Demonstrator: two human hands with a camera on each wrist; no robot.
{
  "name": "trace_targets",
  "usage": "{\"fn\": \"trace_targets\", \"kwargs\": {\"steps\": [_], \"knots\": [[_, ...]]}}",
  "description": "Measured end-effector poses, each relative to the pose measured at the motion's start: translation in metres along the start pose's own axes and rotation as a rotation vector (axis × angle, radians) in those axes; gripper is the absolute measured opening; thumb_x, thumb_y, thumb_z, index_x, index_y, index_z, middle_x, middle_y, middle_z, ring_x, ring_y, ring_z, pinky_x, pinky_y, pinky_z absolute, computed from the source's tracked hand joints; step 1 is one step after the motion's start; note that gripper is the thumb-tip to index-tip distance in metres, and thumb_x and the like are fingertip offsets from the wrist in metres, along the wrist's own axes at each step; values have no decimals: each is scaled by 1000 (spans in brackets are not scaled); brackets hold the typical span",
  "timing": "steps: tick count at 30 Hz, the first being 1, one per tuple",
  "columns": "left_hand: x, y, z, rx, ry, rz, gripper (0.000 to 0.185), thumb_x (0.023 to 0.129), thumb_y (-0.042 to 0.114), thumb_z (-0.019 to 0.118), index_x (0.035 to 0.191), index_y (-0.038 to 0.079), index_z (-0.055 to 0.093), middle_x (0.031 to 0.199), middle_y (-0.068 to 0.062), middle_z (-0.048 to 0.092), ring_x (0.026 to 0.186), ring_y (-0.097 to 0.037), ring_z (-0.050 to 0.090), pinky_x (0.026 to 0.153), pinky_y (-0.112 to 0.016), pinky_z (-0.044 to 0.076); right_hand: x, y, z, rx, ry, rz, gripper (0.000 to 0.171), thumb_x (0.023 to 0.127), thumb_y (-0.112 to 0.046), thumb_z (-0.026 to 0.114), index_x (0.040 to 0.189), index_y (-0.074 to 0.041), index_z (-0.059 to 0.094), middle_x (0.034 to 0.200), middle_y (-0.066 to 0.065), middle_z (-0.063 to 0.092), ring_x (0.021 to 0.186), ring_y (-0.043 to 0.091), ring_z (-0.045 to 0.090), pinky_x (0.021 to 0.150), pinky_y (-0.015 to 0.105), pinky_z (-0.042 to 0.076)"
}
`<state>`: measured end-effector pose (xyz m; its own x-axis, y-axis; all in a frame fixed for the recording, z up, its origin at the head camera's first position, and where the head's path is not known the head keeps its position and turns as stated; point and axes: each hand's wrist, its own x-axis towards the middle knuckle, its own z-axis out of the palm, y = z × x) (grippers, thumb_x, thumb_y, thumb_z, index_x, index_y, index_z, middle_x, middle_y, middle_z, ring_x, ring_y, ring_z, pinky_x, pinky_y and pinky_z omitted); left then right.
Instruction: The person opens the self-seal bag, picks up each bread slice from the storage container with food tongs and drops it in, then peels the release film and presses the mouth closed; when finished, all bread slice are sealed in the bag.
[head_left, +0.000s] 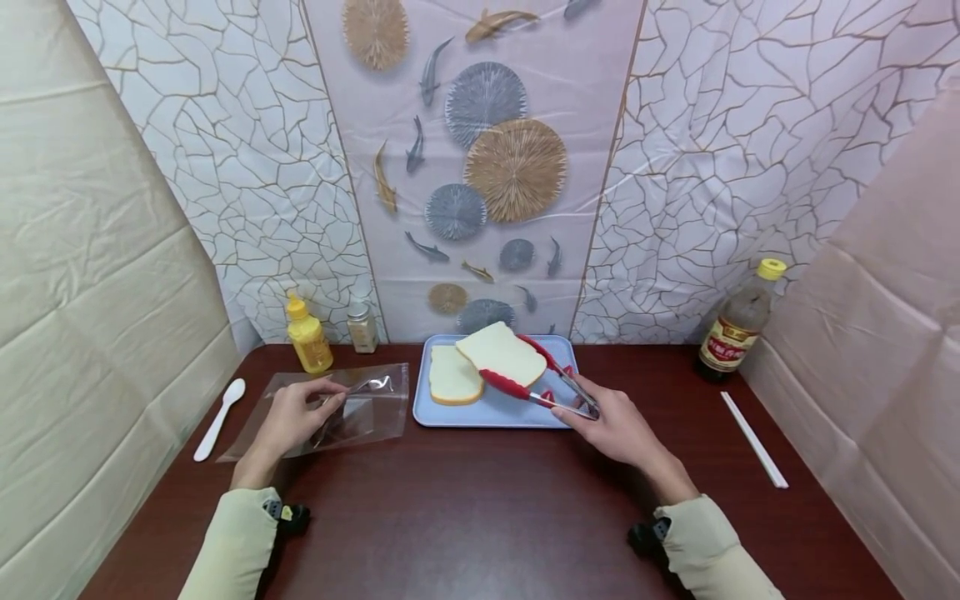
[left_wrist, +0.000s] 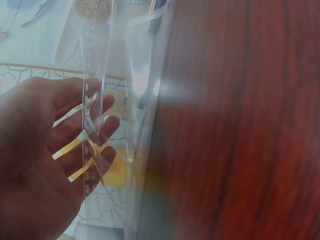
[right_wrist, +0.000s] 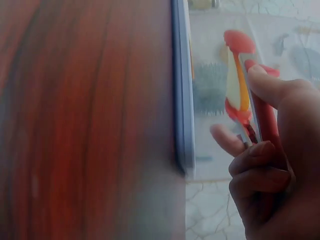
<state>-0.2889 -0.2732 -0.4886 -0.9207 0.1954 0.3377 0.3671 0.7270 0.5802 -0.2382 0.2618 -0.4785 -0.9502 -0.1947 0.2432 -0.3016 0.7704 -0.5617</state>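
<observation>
My right hand (head_left: 618,427) grips a pair of tongs (head_left: 507,384) with red tips. Between the tips a white bread slice (head_left: 501,350) is held over a light blue tray (head_left: 480,417); in the right wrist view the slice (right_wrist: 233,82) is seen edge-on, clear of the tray. Another bread slice (head_left: 452,373) lies on the tray's left part, partly overlapped by the raised one. To the left, my left hand (head_left: 292,418) pinches a clear plastic bag (head_left: 382,412) by its edge, with the bag's strip (left_wrist: 95,115) passing between thumb and fingers in the left wrist view.
Behind the bag stand a yellow squeeze bottle (head_left: 309,343) and a small seasoning jar (head_left: 362,330). A white spoon (head_left: 219,421) lies at the far left. On the right are a dark sauce bottle (head_left: 733,329) and white chopsticks (head_left: 753,440). Patterned cloth walls (head_left: 262,167) border the table.
</observation>
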Motion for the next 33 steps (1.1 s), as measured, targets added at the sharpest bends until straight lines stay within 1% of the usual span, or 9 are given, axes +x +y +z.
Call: {"fn": "trace_targets", "kwargs": {"steps": [3, 7, 14, 18, 20, 25, 29, 31, 33], "knots": [[-2, -2, -1, -2, -13, -15, 17, 103, 17, 77, 117, 11, 83, 130, -21, 77, 127, -41, 71, 101, -63, 59, 2, -10, 6, 0, -37, -37, 82, 97, -61, 76, 158, -10, 55, 104, -6, 72, 90, 14, 63, 75, 30, 52], [-3, -4, -2, -2, -32, -36, 19, 104, 21, 75, 119, 13, 82, 137, -23, 73, 136, -43, 65, 104, -64, 57, 5, -26, 13, -21, -85, -75, 84, 96, -63, 75, 161, -16, 52, 103, -12, 68, 83, 10, 58, 67, 27, 48], [-4, -4, -2, -24, -31, -40, 20, 105, 24, 74, 121, 14, 82, 139, -21, 73, 130, -40, 69, 104, -65, 57, 18, -49, 30, -68, -148, -138, 84, 96, -68, 73, 163, -23, 50, 110, -7, 73, 87, 12, 60, 71, 30, 48], [-3, -3, -1, -32, -19, -31, 19, 105, 24, 75, 120, 15, 82, 135, -19, 75, 125, -38, 72, 102, -64, 58, 18, -57, 39, -113, -170, -171, 81, 96, -65, 74, 163, -26, 50, 108, -6, 72, 81, 10, 58, 68, 27, 48], [-2, -2, -1, -31, -8, -26, 19, 105, 24, 75, 120, 16, 82, 132, -16, 77, 121, -36, 74, 101, -63, 59, 17, -61, 41, -142, -169, -185, 79, 96, -63, 75, 162, -29, 51, 108, -7, 72, 82, 11, 59, 65, 28, 48], [-1, -1, -1, -23, 6, -21, 18, 104, 24, 76, 119, 16, 83, 123, -11, 81, 113, -33, 76, 96, -60, 61, 14, -70, 46, -227, -135, -250, 73, 97, -60, 76, 161, -32, 54, 109, -10, 73, 88, 11, 64, 68, 30, 50], [-1, -1, -2, -15, 8, -21, 17, 105, 25, 75, 118, 17, 83, 117, -9, 82, 106, -30, 77, 92, -55, 62, 14, -77, 51, -284, -117, -291, 73, 97, -61, 75, 161, -32, 53, 109, -9, 73, 84, 12, 66, 67, 32, 52], [-2, 0, -2, -13, 6, -26, 18, 105, 26, 75, 119, 18, 83, 117, -8, 82, 102, -28, 76, 88, -51, 62, 14, -80, 53, -285, -113, -301, 73, 97, -61, 75, 160, -31, 54, 109, -8, 74, 83, 12, 67, 66, 32, 52], [-2, 0, -1, -12, 4, -29, 18, 105, 28, 74, 119, 19, 82, 120, -9, 82, 103, -27, 75, 86, -49, 61, 16, -84, 54, -276, -116, -309, 72, 97, -60, 75, 159, -30, 55, 108, -7, 74, 83, 13, 67, 65, 32, 52]]}}
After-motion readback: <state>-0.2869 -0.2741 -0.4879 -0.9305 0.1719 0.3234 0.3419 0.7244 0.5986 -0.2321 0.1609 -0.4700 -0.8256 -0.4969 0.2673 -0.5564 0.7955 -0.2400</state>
